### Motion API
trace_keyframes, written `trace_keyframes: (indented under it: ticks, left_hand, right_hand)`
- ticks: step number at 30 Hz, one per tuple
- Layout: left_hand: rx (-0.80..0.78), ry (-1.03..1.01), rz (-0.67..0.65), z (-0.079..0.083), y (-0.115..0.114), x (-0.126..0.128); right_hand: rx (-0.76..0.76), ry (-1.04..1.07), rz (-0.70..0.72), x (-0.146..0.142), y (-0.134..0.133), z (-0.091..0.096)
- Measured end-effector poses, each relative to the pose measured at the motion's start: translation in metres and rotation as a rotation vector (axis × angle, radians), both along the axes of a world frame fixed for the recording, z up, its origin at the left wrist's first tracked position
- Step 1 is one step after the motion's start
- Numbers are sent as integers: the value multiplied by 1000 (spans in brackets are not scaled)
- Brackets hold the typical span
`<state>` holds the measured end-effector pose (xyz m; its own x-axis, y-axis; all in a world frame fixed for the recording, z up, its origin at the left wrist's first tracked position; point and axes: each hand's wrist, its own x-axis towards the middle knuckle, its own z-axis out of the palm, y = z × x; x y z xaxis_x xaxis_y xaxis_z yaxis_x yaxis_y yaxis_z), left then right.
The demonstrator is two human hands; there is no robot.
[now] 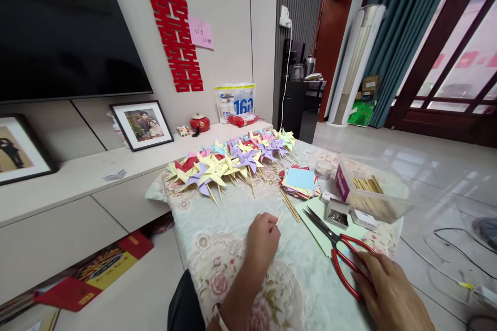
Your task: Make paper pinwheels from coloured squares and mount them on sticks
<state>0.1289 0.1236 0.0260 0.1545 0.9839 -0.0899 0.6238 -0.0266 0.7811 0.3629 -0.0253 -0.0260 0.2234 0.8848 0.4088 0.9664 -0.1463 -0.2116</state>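
Observation:
My left hand [263, 242] is closed above the flowered tablecloth [217, 240], with the pale tip of a thin wooden stick [279, 219] poking out of its fingers. At the right edge of the table, my right hand [390, 289] grips the red handles of a pair of scissors [330, 232]. The dark blades lie slightly apart over green paper [310, 222]. Just beyond the blades are a small open box of metal pins [337, 213] and a white box [364, 219]. Loose wooden sticks [290, 206] lie between my hands and a stack of coloured paper squares [300, 181].
Many paper pinwheels [213, 169] on sticks cover the table's far left part. A clear plastic bin [373, 196] holding wooden sticks stands at the right, near a round clear container [323, 169]. A white cabinet [143, 165] with framed photos runs along the wall. Cables [438, 269] trail on the floor.

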Motion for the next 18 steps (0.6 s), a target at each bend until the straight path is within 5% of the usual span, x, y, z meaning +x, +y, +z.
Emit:
trace_keyframes:
  ticks: [4,6,18]
  left_hand:
    - [-348,-805,144,13,-16,-13]
    - [-422,-969,168,19,-24,-16]
    - [-418,-1131,230,35,-40,-27]
  right_hand:
    - [-82,59,4,8,3,-4]
    - [-124,101,24,14,3,-3]
    - [-306,279,21,10,-7,20]
